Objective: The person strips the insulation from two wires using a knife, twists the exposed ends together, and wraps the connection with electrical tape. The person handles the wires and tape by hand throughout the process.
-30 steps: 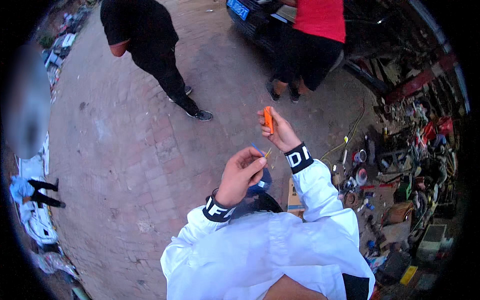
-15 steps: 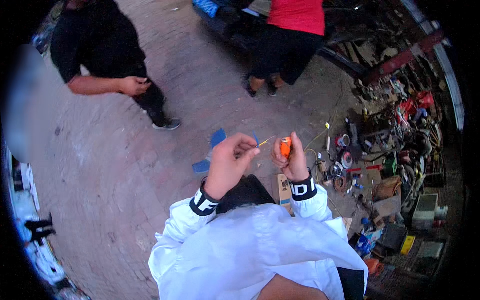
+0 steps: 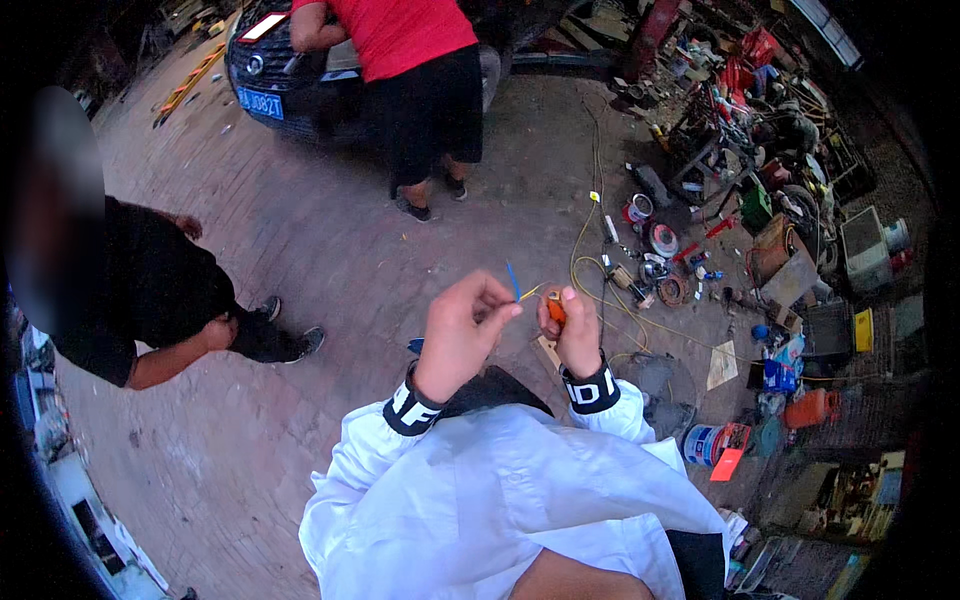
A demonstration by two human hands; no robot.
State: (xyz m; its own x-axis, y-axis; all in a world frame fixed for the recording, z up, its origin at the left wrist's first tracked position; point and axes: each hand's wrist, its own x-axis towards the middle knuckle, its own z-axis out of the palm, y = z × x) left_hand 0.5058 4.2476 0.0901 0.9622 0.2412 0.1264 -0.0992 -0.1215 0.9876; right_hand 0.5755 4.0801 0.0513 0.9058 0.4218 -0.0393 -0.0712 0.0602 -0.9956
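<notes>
My left hand (image 3: 458, 328) is closed in a pinch in front of my chest. Between thumb and fingers it holds a thin wire (image 3: 527, 294); a blue strand rises from the fingertips and a yellow one points right. Just beside it, my right hand (image 3: 577, 335) wraps round an orange lighter (image 3: 556, 310), thumb near its top. The yellow strand's end comes close to the lighter; whether they touch, I cannot tell. No flame is visible.
A person in black (image 3: 165, 285) stands at the left. Another in a red shirt (image 3: 410, 40) leans over a dark car (image 3: 310, 100). Cables (image 3: 578, 235), tools, cans and scrap (image 3: 790, 130) cover the floor at right, with a paint bucket (image 3: 703, 445) near me.
My view has turned right, so the people and car sit farther left. The lighter is tilted differently in my right hand, with less of its orange body showing. The left hand still pinches the wire.
</notes>
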